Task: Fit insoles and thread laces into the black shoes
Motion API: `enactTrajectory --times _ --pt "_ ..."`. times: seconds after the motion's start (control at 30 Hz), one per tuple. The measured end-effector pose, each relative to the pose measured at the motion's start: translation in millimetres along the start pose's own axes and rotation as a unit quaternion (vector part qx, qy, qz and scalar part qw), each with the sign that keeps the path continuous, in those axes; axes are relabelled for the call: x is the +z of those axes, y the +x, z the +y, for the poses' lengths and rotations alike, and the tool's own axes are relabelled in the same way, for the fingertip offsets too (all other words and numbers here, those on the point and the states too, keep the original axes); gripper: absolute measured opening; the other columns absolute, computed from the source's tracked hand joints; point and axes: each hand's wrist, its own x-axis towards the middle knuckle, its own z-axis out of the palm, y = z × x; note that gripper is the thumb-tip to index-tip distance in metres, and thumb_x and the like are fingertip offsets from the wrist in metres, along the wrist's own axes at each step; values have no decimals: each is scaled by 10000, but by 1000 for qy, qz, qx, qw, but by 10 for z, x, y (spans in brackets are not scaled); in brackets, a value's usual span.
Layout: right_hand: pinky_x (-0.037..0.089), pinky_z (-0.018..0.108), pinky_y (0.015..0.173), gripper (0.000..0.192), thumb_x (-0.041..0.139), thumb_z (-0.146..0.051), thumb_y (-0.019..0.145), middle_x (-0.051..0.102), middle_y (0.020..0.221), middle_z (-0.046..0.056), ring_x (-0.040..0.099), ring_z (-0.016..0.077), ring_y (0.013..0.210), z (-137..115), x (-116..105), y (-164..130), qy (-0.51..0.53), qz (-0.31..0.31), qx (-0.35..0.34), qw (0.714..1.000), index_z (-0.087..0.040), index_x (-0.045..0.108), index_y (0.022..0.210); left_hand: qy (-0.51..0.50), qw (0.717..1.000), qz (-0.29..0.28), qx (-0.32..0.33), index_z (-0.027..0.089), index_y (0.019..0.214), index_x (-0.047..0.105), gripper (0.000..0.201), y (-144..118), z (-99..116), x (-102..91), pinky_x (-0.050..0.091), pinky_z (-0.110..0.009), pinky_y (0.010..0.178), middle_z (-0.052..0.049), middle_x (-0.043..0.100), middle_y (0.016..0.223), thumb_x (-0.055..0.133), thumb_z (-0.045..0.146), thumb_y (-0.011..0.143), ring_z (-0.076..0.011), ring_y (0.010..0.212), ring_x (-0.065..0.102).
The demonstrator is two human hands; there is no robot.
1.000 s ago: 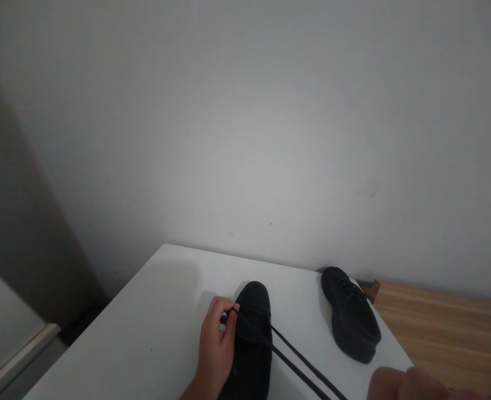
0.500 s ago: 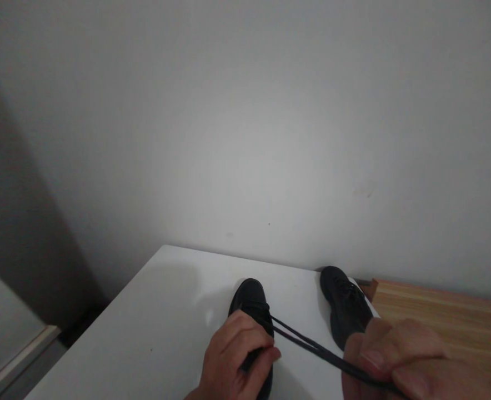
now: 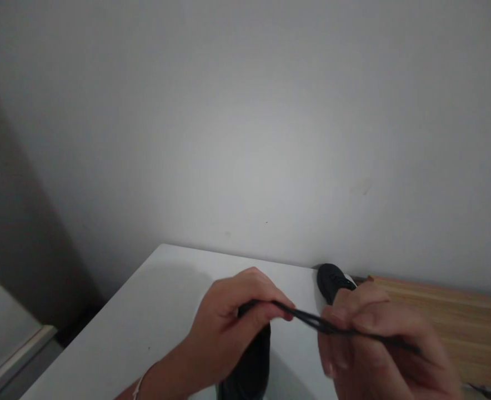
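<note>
Above shoe [image 3: 249,366], both hands pinching lace [image 3: 307,321]

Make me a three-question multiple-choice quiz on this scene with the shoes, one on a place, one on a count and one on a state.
1. Where is the second shoe?
A. at the far right corner of the white table, by the wall
B. on the floor
C. on the wooden surface

2. How many shoes show?
A. one
B. two
C. four

3. How is the black lace held?
A. lying loose on the table
B. pulled between the left hand and the right hand
C. held by one hand only

Answers:
1 A, its toe shows at that corner.
2 B, the near shoe lies under the left hand, the other behind.
3 B, both hands pinch it.
</note>
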Motion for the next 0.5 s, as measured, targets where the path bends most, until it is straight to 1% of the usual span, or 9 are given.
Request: enactTrajectory --times 0.07,0.1,0.17,0.23,0.3,0.37,0.4,0.47,0.5 --pt "523 197 494 21 738 -270 877 578 778 5 568 105 618 52 -26 67 9 44 19 999 -256 726 887 -60 995 54 -59 195 845 768 201 26 -135 -150 521 -290 624 -43 710 686 672 355 918 -179 661 652" --pt "541 204 557 67 774 -294 844 562 759 -8 567 109 655 85 -55 107 14 71 26 997 -256 718 843 -93 989 91 -75 185 830 763 214 33 -218 -232 512 -275 605 -35 692 669 702 380 893 -166 637 636" --pt "566 226 689 148 822 -335 786 539 755 -23 563 115 719 167 -148 186 40 129 49 990 -255 698 792 -164 969 166 -85 175 798 743 221 40 -395 -409 502 -245 603 -7 645 635 760 390 844 -137 619 602" --pt "572 239 755 162 800 -353 798 522 793 -28 560 109 737 260 -293 243 93 176 90 976 -247 679 814 -220 945 220 -95 167 792 722 224 36 -582 -605 502 -223 614 17 597 621 800 376 805 -113 616 569" --pt "558 180 682 125 751 -305 840 491 795 -37 538 80 678 348 -482 265 160 202 134 957 -229 654 859 -248 925 261 -125 148 800 709 251 6 -775 -819 503 -212 609 17 581 640 822 371 778 -104 621 548" --pt "470 86 511 122 736 -206 843 429 730 -66 434 37 539 421 -696 248 229 211 166 936 -206 615 857 -263 905 300 -149 129 803 706 258 -60 -965 -1034 500 -201 583 15 568 653 835 347 757 -98 618 530" --pt "426 67 451 145 735 -167 837 405 706 -78 378 26 490 455 -805 226 257 220 178 924 -199 594 843 -265 898 315 -154 122 798 703 249 -108 -1055 -1134 493 -192 566 17 557 651 831 332 760 -92 611 520" --pt "398 85 395 163 735 -165 836 386 682 -89 328 31 455 528 -1019 159 261 244 213 909 -199 575 839 -265 887 343 -162 113 796 701 227 -227 -1213 -1306 455 -163 516 23 539 645 822 303 766 -73 580 490" --pt "388 97 375 174 744 -190 835 377 668 -91 325 38 454 574 -1122 116 239 258 230 908 -200 571 819 -264 881 355 -167 108 808 705 219 -294 -1279 -1373 431 -150 493 25 534 644 818 291 768 -64 565 474"
